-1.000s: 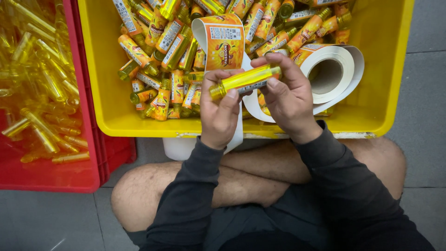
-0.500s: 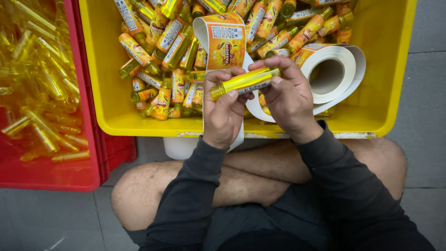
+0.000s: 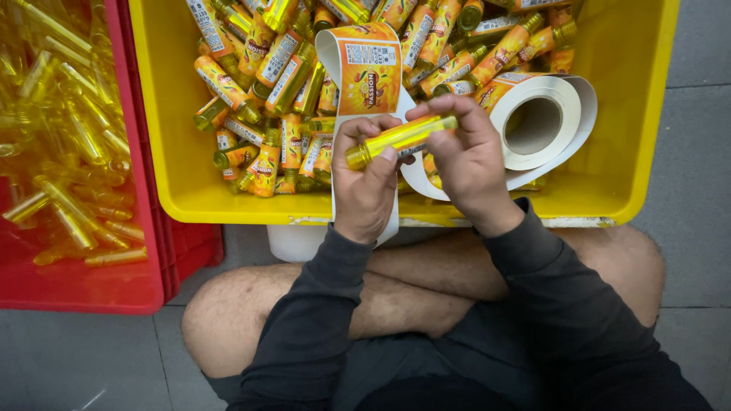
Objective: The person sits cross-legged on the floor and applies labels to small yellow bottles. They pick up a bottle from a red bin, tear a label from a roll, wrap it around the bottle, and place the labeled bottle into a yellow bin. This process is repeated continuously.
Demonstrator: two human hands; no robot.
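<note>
Both hands hold one small yellow bottle (image 3: pixel 397 138) level over the near side of a yellow bin (image 3: pixel 638 152). My left hand (image 3: pixel 365 179) grips the cap end with thumb and fingers. My right hand (image 3: pixel 468 156) pinches the other end from above. Just behind the bottle an orange label (image 3: pixel 370 70) curls up on a white backing strip that runs from a label roll (image 3: pixel 542 122) lying in the bin at the right. The strip also passes under my hands and hangs over the bin's front edge.
Several labelled orange bottles (image 3: pixel 263 91) are heaped in the yellow bin's far and left parts. A red bin (image 3: pixel 84 281) at the left holds several plain yellow bottles (image 3: pixel 68 137). My crossed legs sit on a grey floor (image 3: pixel 700 190). A white container (image 3: pixel 295 242) sits under the yellow bin's front edge.
The bottle has tilted slightly and both hands have shifted a little around it; the grip is otherwise the same.
</note>
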